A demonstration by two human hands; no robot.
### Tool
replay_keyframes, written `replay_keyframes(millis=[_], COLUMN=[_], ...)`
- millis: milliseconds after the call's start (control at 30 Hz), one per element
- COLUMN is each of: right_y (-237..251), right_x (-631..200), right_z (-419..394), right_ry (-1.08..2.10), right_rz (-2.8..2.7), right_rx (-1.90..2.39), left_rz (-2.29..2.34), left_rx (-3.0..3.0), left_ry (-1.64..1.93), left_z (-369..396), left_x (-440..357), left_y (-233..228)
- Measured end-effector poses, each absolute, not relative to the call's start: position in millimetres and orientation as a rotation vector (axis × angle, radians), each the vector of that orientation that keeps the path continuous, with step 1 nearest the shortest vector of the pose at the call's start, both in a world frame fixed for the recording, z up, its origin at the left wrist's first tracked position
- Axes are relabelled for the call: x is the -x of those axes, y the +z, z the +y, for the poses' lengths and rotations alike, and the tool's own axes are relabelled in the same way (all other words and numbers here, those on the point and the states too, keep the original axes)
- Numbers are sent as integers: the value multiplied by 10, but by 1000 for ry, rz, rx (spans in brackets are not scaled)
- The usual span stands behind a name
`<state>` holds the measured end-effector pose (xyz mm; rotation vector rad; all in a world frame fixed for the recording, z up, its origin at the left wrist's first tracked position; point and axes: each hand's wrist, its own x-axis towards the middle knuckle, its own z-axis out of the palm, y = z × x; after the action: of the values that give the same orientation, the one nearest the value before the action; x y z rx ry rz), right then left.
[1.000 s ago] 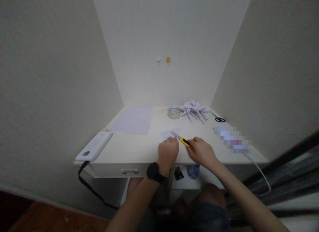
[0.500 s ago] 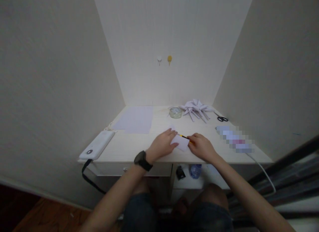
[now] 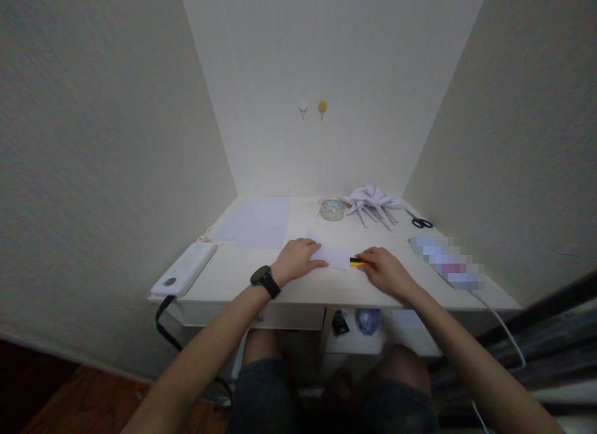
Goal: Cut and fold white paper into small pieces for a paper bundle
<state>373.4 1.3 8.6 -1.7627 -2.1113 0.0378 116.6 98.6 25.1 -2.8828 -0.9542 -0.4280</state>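
Observation:
A small folded white paper (image 3: pixel 336 257) lies on the desk between my hands. My left hand (image 3: pixel 298 257), with a black watch on its wrist, presses on the paper's left part; thumb and fingers are spread apart. My right hand (image 3: pixel 383 269) grips a yellow-and-black utility knife (image 3: pixel 356 262) just off the paper's right edge. Its front end points left at the paper. Whether any blade sticks out, I cannot tell.
White sheets (image 3: pixel 261 221) lie at the back left, a white power bank (image 3: pixel 185 269) in front of them. Further back are a tape roll (image 3: pixel 332 210) and folded paper spikes (image 3: pixel 372 205). Black-handled scissors (image 3: pixel 421 223) and a blurred-out object (image 3: pixel 443 263) with a cable lie right.
The knife, earlier lying across the paper's upper edge with its front near my left fingers, has moved right, off the paper. The paper has turned a little; my left hand has shifted slightly left.

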Motion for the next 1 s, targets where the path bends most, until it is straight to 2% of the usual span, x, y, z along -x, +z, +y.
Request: replay_keyframes(millis=[233, 467, 633, 1000], right_y=[92, 124, 156, 171], right_x=[-3852, -3846, -3851, -3736], right_z=[49, 41, 6, 35], right_ry=[71, 65, 88, 105], right_rz=[-2143, -2169, -2192, -2185], right_rx=[1757, 1771, 1767, 1726], left_rz=[-1120, -771, -915, -1010], left_rx=[2713, 3004, 3021, 2980], left_ry=[-310, -321, -226, -259], left_z=[813, 909, 974, 882], left_x=[-1139, -1253, -1320, -1342], left_y=[332, 215, 110, 112])
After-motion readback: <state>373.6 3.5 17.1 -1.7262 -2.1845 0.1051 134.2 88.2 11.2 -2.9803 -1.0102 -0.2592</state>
